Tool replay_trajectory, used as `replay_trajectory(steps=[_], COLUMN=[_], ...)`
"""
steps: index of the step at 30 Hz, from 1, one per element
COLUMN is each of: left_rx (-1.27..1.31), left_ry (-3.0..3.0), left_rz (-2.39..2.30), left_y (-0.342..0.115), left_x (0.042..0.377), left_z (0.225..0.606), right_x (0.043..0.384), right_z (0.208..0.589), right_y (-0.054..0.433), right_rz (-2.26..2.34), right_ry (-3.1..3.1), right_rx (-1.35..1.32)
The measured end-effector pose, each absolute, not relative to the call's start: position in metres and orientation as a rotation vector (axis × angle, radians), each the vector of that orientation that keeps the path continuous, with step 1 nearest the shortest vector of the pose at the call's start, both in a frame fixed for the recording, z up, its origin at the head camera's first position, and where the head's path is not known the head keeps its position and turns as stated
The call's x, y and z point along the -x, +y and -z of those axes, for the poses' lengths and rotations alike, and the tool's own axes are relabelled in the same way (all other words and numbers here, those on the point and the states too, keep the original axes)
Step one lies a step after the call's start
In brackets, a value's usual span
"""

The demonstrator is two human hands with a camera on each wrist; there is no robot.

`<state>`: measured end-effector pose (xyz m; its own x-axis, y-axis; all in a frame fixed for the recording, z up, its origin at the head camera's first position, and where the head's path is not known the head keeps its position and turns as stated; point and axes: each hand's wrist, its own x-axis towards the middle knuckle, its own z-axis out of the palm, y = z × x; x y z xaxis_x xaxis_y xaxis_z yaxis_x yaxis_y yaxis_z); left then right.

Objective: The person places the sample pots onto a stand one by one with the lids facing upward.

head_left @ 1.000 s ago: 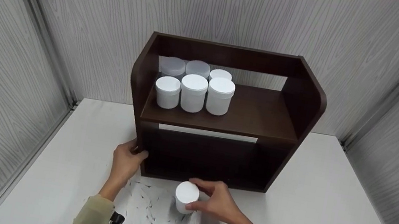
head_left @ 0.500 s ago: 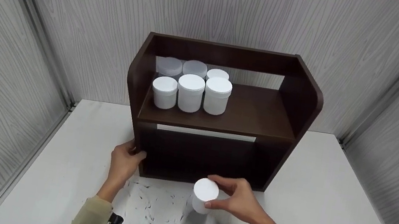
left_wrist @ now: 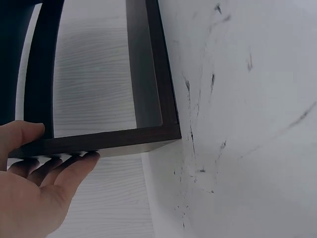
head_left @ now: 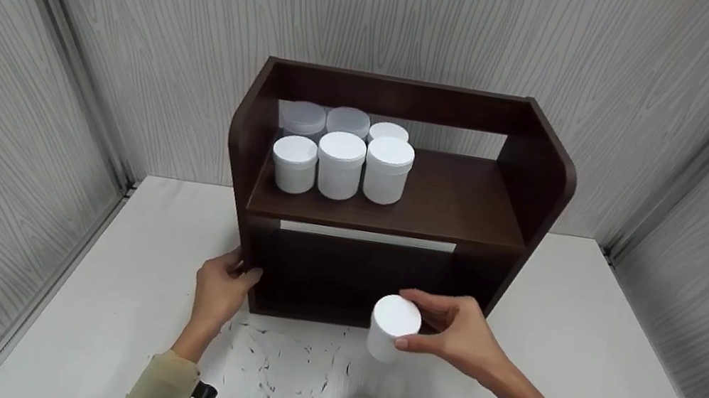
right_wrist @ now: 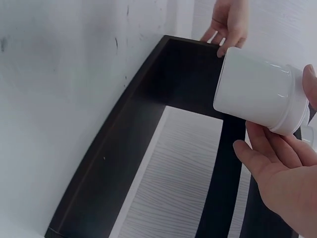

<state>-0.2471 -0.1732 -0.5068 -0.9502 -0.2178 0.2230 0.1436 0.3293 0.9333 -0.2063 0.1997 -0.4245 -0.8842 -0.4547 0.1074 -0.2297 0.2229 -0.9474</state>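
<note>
My right hand grips a white lidded jar by its lid, thumb on the near side and fingers behind. The jar is upright and off the table, with its shadow below, in front of the shelf's lower compartment. In the right wrist view the jar shows its smooth side and bottom edge. At the left, my left hand holds the side panel of the dark brown shelf. In the left wrist view the thumb lies inside the panel and the fingers lie along its outer face.
Several white lidded jars stand in two rows on the left of the upper shelf board. Two rear jars have greyish lids. Dark scuff marks streak the white table. Grey wood-grain walls enclose the back and sides.
My right hand has lifted the jar from near the table and carried it to the right and toward the shelf. The left hand stays on the side panel.
</note>
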Motion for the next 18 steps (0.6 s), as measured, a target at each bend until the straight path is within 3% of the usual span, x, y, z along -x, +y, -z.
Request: replay_trajectory(steps=[18], left_rx=[-0.082], left_ry=[-2.3], left_rz=[1.686], left_y=[-0.174], left_x=[0.25], left_z=[0.508], right_x=[0.214], right_z=[0.364], right_y=[0.216], right_rz=[1.772], right_ry=[2.254], right_rx=[0.621])
